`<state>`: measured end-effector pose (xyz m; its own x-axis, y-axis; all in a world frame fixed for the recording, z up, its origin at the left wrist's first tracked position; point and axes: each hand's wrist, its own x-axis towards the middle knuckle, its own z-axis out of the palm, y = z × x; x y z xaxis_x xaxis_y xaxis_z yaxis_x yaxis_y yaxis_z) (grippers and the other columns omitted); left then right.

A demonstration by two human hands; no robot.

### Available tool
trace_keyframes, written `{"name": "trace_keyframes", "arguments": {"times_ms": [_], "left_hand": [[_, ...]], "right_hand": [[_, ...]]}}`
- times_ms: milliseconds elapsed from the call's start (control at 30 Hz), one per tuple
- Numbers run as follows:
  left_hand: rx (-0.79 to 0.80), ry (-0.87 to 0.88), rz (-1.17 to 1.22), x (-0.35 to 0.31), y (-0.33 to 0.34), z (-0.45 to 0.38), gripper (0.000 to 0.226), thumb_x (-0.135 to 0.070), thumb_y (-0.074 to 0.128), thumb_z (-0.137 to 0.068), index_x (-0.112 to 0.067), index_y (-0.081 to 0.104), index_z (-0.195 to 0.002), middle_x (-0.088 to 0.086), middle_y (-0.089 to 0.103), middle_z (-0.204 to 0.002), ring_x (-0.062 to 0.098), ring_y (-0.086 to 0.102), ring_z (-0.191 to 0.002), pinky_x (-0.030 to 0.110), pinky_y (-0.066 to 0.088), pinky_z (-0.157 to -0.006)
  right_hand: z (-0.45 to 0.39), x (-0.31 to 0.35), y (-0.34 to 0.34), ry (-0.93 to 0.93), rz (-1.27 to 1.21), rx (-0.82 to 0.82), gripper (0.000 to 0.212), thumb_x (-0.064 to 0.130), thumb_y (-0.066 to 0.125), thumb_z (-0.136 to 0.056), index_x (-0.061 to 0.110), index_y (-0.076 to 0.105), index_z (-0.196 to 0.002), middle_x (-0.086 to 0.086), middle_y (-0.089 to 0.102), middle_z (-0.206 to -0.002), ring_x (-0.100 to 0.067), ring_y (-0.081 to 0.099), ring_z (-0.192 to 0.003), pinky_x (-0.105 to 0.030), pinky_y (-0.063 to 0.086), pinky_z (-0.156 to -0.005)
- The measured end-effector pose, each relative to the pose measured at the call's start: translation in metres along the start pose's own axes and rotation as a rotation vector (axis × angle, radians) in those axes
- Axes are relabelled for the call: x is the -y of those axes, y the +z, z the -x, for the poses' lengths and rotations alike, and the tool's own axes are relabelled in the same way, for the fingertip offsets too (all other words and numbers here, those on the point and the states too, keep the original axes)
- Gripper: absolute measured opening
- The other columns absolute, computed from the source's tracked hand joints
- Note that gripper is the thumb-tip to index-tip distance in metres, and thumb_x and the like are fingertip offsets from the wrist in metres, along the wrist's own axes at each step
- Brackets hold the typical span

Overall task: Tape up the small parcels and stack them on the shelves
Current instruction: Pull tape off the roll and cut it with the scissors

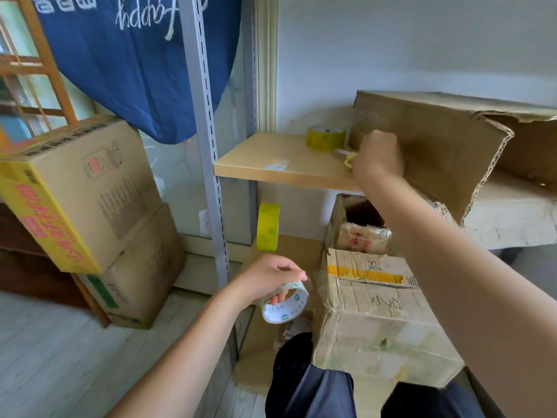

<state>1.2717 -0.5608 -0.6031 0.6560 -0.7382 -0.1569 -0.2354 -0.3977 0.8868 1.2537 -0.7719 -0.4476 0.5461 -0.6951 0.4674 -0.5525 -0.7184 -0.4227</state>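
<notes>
Tape roll point(286, 306) hangs from the curled fingers of the left hand point(268, 279); the outstretched right hand point(378, 158) grips scissors point(346, 156) on the shelf point(280, 164).

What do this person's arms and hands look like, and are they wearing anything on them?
Both arms are bare as far as the picture shows: no sleeves reach the forearms. The left hand and right hand wear no gloves, and no watch, bracelet or ring can be seen. The only clothing in view is dark navy cloth over the legs at the bottom edge.
</notes>
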Motion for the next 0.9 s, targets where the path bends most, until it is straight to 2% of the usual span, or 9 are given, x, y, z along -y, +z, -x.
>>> {"name": "trace_keyframes", "arguments": {"times_ms": [100,200,300,367,433,533,633,767,900], "left_hand": [[-0.007,0.004,0.027,-0.003,-0.002,0.004,0.018,-0.028,0.064,-0.095,-0.015,0.075,-0.101,-0.007,0.058,-0.050,0.009,0.048,-0.042,0.022,0.046,-0.049],[-0.034,0.007,0.062,-0.004,-0.003,0.006,0.020,-0.027,0.064,-0.096,-0.011,0.073,-0.105,-0.012,0.057,-0.046,0.007,0.047,-0.039,0.022,0.044,-0.048],[-0.051,-0.003,0.046,-0.001,-0.001,0.005,0.020,-0.028,0.064,-0.096,-0.012,0.072,-0.106,-0.007,0.055,-0.047,0.009,0.046,-0.038,0.022,0.043,-0.047],[-0.055,-0.011,0.030,0.002,-0.001,0.006,0.019,-0.028,0.063,-0.097,-0.014,0.073,-0.105,0.001,0.054,-0.051,0.012,0.045,-0.039,0.021,0.042,-0.046],[-0.059,-0.027,0.010,0.006,-0.001,0.005,0.018,-0.027,0.062,-0.097,-0.015,0.073,-0.104,0.005,0.054,-0.052,0.015,0.046,-0.040,0.020,0.041,-0.045],[-0.079,-0.053,0.013,0.010,-0.001,0.006,0.020,-0.031,0.062,-0.097,-0.015,0.072,-0.104,0.005,0.056,-0.053,0.015,0.048,-0.042,0.023,0.043,-0.047],[-0.104,-0.066,0.050,0.009,-0.001,0.008,0.022,-0.036,0.060,-0.098,-0.019,0.072,-0.103,0.004,0.056,-0.054,0.014,0.047,-0.042,0.024,0.043,-0.049],[-0.155,-0.037,0.093,-0.005,0.006,0.013,0.041,-0.050,0.045,-0.102,-0.019,0.072,-0.100,0.005,0.057,-0.053,0.017,0.049,-0.042,0.027,0.045,-0.055],[-0.172,0.042,0.096,-0.029,0.008,0.018,0.038,-0.039,0.040,-0.106,-0.016,0.071,-0.104,0.009,0.058,-0.055,0.019,0.051,-0.043,0.027,0.044,-0.047]], "right_hand": [[0.004,0.000,0.009,-0.071,0.085,-0.004,0.025,-0.013,0.047,-0.093,-0.003,0.066,-0.106,-0.019,0.067,-0.109,-0.035,0.066,-0.100,-0.034,0.042,-0.066],[0.018,-0.008,0.019,-0.239,-0.008,-0.103,0.025,-0.008,0.049,-0.091,0.004,0.060,-0.110,-0.015,0.055,-0.119,-0.034,0.059,-0.088,-0.034,0.040,-0.064],[0.065,-0.019,0.032,-0.710,-0.127,-0.260,0.009,-0.004,0.060,-0.083,0.004,0.061,-0.088,-0.014,0.055,-0.095,-0.033,0.055,-0.069,-0.037,0.042,-0.057],[0.101,-0.040,0.042,-1.013,-0.071,-0.298,0.020,0.011,0.063,-0.090,0.010,0.060,-0.070,-0.007,0.054,-0.071,-0.029,0.052,-0.063,-0.036,0.039,-0.060],[0.128,-0.073,0.058,-1.155,0.014,-0.045,0.044,0.033,0.046,-0.104,0.016,0.061,-0.066,0.001,0.056,-0.064,-0.024,0.053,-0.063,-0.038,0.043,-0.070],[0.147,-0.111,0.076,-1.064,0.027,0.378,0.061,0.052,0.023,-0.106,0.020,0.056,-0.066,0.005,0.054,-0.063,-0.019,0.053,-0.064,-0.039,0.048,-0.073],[0.144,-0.104,0.075,-0.826,-0.015,0.519,0.079,0.068,0.009,-0.098,0.019,0.063,-0.070,0.004,0.060,-0.065,-0.014,0.058,-0.063,-0.034,0.051,-0.067],[0.142,-0.086,0.064,-0.536,-0.445,0.616,0.052,0.065,0.038,-0.095,0.023,0.066,-0.081,0.010,0.062,-0.068,-0.003,0.057,-0.063,-0.026,0.047,-0.063],[0.146,-0.077,0.059,-0.373,-0.530,0.511,0.024,0.045,0.076,-0.083,0.023,0.075,-0.092,0.013,0.072,-0.079,0.006,0.065,-0.073,-0.008,0.049,-0.067]]}}
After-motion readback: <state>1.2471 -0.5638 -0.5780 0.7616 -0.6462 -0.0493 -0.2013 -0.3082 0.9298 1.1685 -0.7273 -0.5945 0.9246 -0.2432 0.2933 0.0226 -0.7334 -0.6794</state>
